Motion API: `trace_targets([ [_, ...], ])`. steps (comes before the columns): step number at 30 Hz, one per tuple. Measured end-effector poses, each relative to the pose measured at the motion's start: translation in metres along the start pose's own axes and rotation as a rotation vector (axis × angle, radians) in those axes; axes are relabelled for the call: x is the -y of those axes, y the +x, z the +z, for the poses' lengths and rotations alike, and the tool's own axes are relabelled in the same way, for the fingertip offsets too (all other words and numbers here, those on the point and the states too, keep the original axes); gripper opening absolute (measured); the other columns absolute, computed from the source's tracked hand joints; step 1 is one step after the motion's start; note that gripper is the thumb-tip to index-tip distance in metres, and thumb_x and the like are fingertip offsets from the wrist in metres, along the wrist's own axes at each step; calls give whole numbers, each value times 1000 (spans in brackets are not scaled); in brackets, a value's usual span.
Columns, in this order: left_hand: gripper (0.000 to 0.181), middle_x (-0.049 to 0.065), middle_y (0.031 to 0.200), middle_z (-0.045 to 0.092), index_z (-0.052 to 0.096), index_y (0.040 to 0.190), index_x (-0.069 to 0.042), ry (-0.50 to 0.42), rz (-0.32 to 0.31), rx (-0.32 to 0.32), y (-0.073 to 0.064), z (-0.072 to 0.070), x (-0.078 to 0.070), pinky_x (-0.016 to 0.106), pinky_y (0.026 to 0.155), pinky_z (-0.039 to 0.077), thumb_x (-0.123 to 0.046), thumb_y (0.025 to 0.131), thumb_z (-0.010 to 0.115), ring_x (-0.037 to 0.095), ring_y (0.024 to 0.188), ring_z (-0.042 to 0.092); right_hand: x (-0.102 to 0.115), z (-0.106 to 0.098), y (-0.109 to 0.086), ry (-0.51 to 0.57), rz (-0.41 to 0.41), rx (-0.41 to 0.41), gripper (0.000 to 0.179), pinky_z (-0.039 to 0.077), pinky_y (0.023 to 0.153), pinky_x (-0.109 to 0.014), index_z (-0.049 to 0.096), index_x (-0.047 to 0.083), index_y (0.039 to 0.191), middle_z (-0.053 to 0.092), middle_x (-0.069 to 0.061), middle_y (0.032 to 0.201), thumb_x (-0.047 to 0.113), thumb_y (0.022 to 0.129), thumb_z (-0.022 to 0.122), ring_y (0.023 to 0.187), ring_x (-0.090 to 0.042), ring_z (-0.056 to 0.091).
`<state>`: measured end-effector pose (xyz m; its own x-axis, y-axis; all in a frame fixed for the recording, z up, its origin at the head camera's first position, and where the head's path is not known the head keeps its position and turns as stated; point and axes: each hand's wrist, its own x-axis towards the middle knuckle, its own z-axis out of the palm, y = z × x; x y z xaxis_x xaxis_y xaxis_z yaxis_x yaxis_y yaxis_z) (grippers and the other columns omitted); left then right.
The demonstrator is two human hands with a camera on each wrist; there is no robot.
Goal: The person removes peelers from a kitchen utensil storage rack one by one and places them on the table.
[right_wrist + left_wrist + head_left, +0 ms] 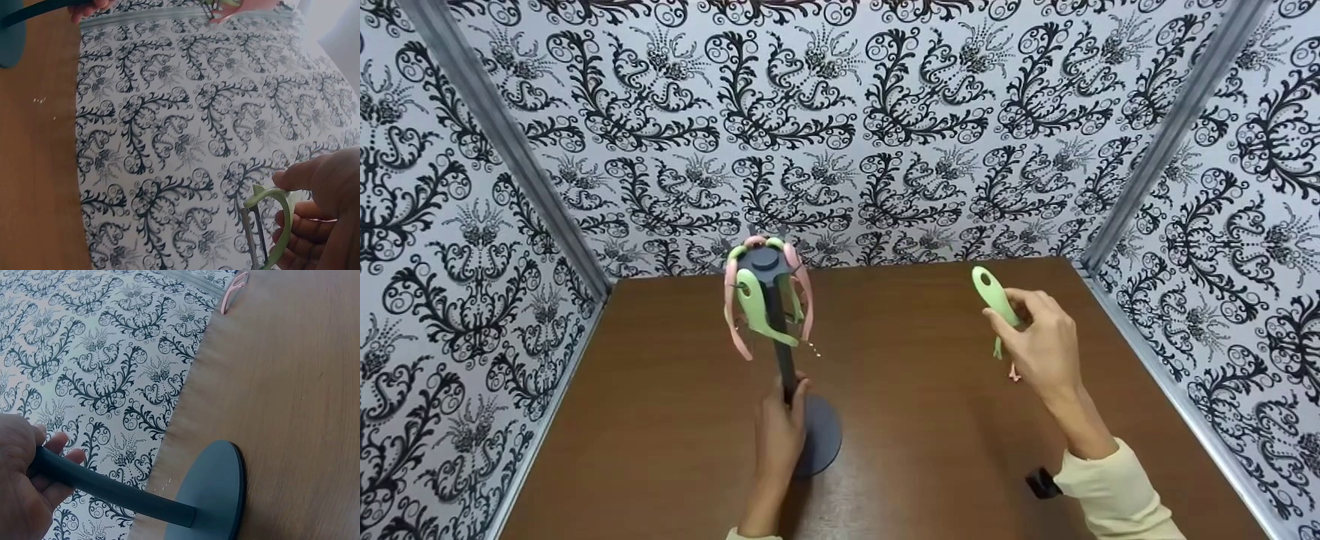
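Observation:
On the left of the head view, a dark grey utensil stand (784,371) has a round base (819,436) and a top ring hung with pink and green utensils (751,300). My left hand (780,427) grips its post, fingers curled round it, as the left wrist view shows too. Over the table's right side, my right hand (1044,341) pinches a green peeler (991,295), its holed handle end pointing up and away. The right wrist view shows the peeler's curved green head and metal blade (256,239) below the fingers.
A small pink item (1015,373) shows on the brown table (900,360) just beyond my right hand. Patterned walls (825,112) with grey metal corner posts (1174,127) enclose the table at the back and sides. A black device (1042,482) sits at my right cuff.

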<state>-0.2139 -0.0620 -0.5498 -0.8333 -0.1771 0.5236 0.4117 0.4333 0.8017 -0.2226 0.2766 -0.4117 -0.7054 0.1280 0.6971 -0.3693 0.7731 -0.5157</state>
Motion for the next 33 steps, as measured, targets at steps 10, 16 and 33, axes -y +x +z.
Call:
trace_targets([
  [10,6,-2,82,68,68,103,-6,-2,-4,-8,-1,1,0,31,62,49,-9,99,71,12,70,59,-36,2,-17,-71,86,46,31,44,71,-49,75,-2,108,67,-15,85,7,81,89,76,-34,61],
  [16,7,-3,81,67,68,104,-5,-1,5,-9,-1,1,1,31,62,49,-10,99,71,12,70,59,-56,3,-27,-124,125,70,31,45,71,-53,76,-2,104,67,-15,84,12,81,90,77,-35,61],
  [33,6,9,91,74,67,105,-4,-8,13,-1,-1,-1,0,40,69,56,-8,101,67,23,84,73,-99,0,-58,-216,263,170,33,46,75,-58,74,-5,111,69,-20,92,12,85,86,83,-40,63],
])
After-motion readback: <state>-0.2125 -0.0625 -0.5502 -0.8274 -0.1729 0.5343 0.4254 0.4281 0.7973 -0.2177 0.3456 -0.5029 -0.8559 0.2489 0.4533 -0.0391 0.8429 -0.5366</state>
